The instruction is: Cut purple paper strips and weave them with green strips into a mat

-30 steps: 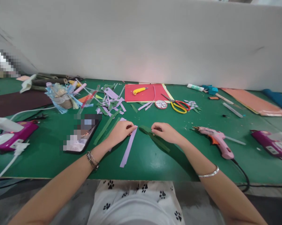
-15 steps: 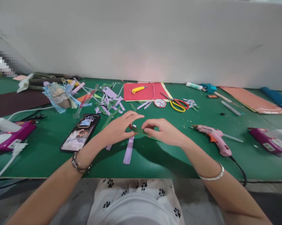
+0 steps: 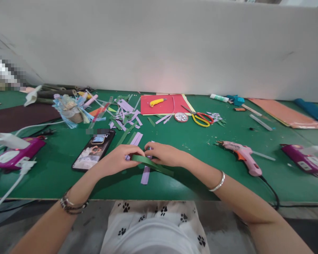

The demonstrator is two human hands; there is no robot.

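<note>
A green paper strip (image 3: 161, 168) bows up slightly above the table between my hands. My left hand (image 3: 114, 161) pinches its left end. My right hand (image 3: 168, 154) is closed with curled fingers just behind the strip, its thumb against the green paper; the fingertips are partly hidden. Under the hands, a purple paper strip (image 3: 145, 175) lies on the green table. More purple strips (image 3: 136, 138) and a green strip (image 3: 124, 137) lie just beyond my left hand.
A phone (image 3: 92, 151) lies left, near a purple power strip (image 3: 29, 151). Paper scraps (image 3: 126, 111), a yellow cutter (image 3: 157, 102) on red paper (image 3: 159, 110), a round lid-like disc (image 3: 181, 117) and scissors (image 3: 201, 119) lie behind. A pink glue gun (image 3: 240, 153) is at right.
My right hand lifted the green strip off the table and moved left. My left hand let go of the purple strip, opened, then closed on the green strip's end.
</note>
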